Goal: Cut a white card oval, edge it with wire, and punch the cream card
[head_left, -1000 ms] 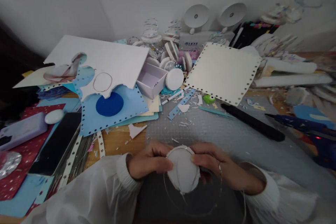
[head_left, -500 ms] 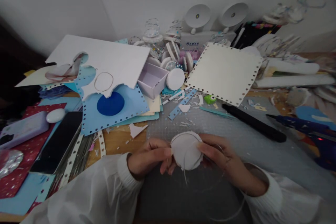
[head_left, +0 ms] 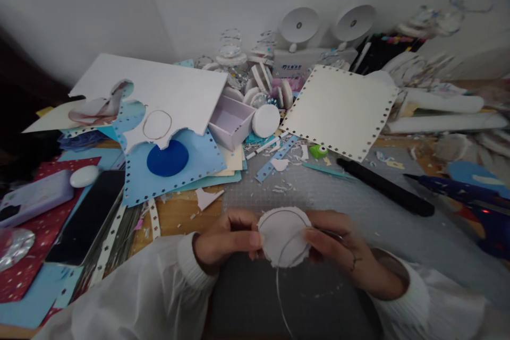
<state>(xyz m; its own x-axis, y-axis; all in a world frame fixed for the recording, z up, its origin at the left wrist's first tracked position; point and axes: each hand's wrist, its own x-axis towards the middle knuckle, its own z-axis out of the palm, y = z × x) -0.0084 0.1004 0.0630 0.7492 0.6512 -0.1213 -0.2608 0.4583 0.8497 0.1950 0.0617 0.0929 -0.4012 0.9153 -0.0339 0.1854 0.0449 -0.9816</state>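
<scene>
Between my hands, over the near edge of the grey cutting mat (head_left: 255, 195), is a white disc (head_left: 281, 234) with a rough, torn-looking rim. A thin line curves along its upper part. My left hand (head_left: 233, 235) pinches the disc's left edge, thumb on the front face. On the opposite edge, my right hand (head_left: 342, 244) grips it with the thumb in front; the fingers behind are partly hidden. A thin pale wire or thread (head_left: 279, 292) runs across the disc and hangs below it. Something thin and dark sticks out by the right fingers, too blurred to name.
Ahead lie a black rod-shaped tool (head_left: 386, 187), a teal tweezer-like strip (head_left: 326, 171) and paper scraps. A blue glue gun (head_left: 466, 191) with a red light is at right. Left are a blue disc (head_left: 168, 158), white foam board (head_left: 171, 85) and a dark phone (head_left: 90, 215).
The disc has dropped slightly and tilted in my hands. The thin wire or thread now hangs longer and straighter below it. Both hands keep hold of its edges.
</scene>
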